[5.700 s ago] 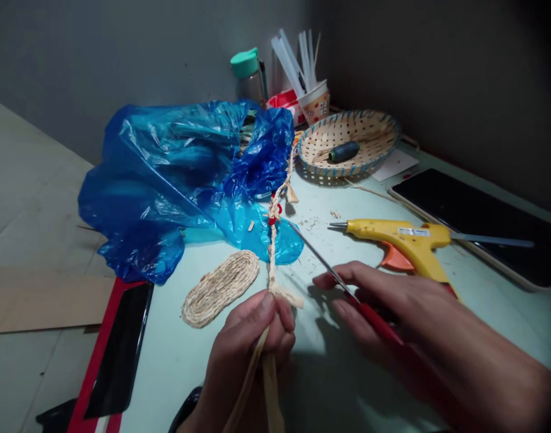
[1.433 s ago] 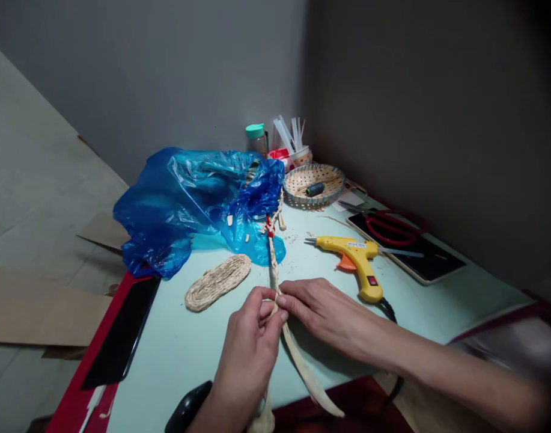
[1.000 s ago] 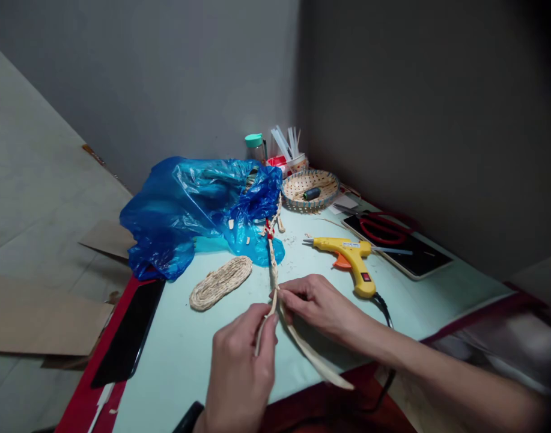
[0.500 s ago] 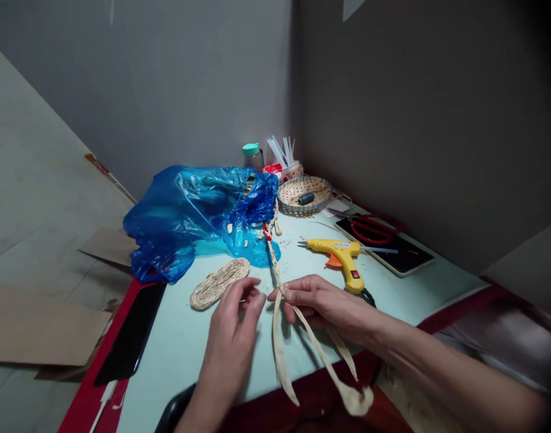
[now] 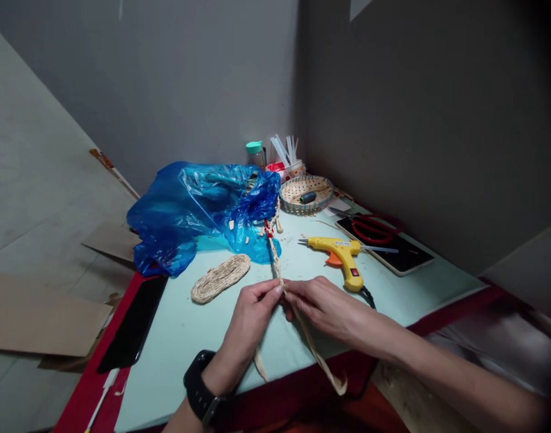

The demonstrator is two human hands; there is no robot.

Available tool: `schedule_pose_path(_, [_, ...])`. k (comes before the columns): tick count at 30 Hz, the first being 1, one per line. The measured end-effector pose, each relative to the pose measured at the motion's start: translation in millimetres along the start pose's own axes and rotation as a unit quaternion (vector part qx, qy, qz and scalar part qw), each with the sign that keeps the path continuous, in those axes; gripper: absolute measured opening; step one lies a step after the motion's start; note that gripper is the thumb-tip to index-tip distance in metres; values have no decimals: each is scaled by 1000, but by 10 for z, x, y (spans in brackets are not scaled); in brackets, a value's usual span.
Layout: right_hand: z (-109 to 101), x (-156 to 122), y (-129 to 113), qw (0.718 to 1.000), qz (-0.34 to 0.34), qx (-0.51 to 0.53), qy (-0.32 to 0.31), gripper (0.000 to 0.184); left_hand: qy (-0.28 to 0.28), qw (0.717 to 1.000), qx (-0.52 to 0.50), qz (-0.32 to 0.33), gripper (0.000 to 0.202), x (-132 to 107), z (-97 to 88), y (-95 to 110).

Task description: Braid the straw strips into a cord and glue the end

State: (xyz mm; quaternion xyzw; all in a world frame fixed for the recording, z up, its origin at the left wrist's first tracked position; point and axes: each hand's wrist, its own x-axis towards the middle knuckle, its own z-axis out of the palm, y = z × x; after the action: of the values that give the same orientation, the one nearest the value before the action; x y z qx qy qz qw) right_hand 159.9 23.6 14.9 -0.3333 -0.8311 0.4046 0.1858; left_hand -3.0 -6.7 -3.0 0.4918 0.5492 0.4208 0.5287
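A thin braid point(image 5: 276, 260) of pale dried plant fibre runs from a red clip point(image 5: 268, 228) toward me. At its near end, my left hand point(image 5: 256, 310) and my right hand point(image 5: 318, 302) meet, both pinching the strands with thumb and fingers. One loose strand point(image 5: 318, 355) trails below my right hand past the table edge, and a shorter strand end point(image 5: 259, 365) hangs under my left wrist. Left of the braid lies a flat oval coil of braided fibre point(image 5: 221, 278). A black watch is on my left wrist.
A yellow glue gun point(image 5: 342, 255) lies right of the braid. Behind it are red-handled scissors point(image 5: 377, 228) on a dark tablet point(image 5: 399, 258). A blue plastic bag point(image 5: 203, 204) and a woven basket point(image 5: 297, 191) with a thread spool stand at the back. A black phone point(image 5: 133, 325) rests at left.
My left hand has moved right and forward to the braid's end and closed on a strand there. The loose strands have shifted, with one now under my left hand.
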Motion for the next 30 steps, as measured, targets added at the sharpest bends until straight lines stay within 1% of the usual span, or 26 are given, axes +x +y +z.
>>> schedule_pose_path(3, [42,-11,-26,995,18,-92,16,26,26,998,41,40,23,22,-5,-20])
schedule_pose_path(5, [83,-33,-5,987,17,-155,34,24,43,995,75,54,24,18,-2,-23])
schedule_pose_path(9, [123,-119,33,954,1,-289,75,15,105,981,152,53,22,-22,19,5])
schedule_pose_path(10, [128,-142,27,948,-3,-308,83,15,119,978,166,51,21,-32,26,13])
schedule_pose_path(12, [158,-178,-3,946,-16,-309,91,16,131,974,179,47,20,-48,37,27])
schedule_pose_path(14, [243,-203,-40,951,-31,-294,92,17,126,976,172,46,21,-64,45,36])
schedule_pose_path(16, [383,-221,-56,950,-45,-296,88,28,110,981,155,45,23,-86,48,39])
schedule_pose_path(18, [528,-238,-48,939,-64,-326,86,43,86,990,107,32,27,-113,46,35])
schedule_pose_path(19, [578,-246,-43,932,-70,-346,86,47,76,994,74,23,28,-126,43,31])
schedule_pose_path(20, [599,-253,-42,927,-76,-358,86,48,69,997,42,15,27,-136,38,25])
schedule_pose_path(21, [588,-257,-49,926,-82,-359,82,45,67,998,14,9,25,-143,32,18])
schedule_pose_path(22, [545,-257,-63,930,-85,-347,80,38,69,998,-6,8,22,-145,26,11])
schedule_pose_path(24, [387,-237,-103,950,-89,-286,91,21,83,996,-12,15,18,-142,16,-6])
schedule_pose_path(26, [211,-182,-127,961,-60,-216,162,22,90,996,-16,21,17,-135,13,-18])
schedule_pose_path(27, [144,-143,-122,967,-39,-175,183,24,90,995,-18,24,17,-133,14,-21])
schedule_pose_path(28, [102,-99,-104,976,-19,-124,178,26,87,996,-20,26,18,-135,17,-21])
schedule_pose_path(29, [84,-53,-74,987,-1,-62,146,28,82,996,-19,29,20,-140,20,-18])
schedule_pose_path(30, [89,-6,-36,995,14,9,94,29,77,996,-9,33,23,-148,23,-13])
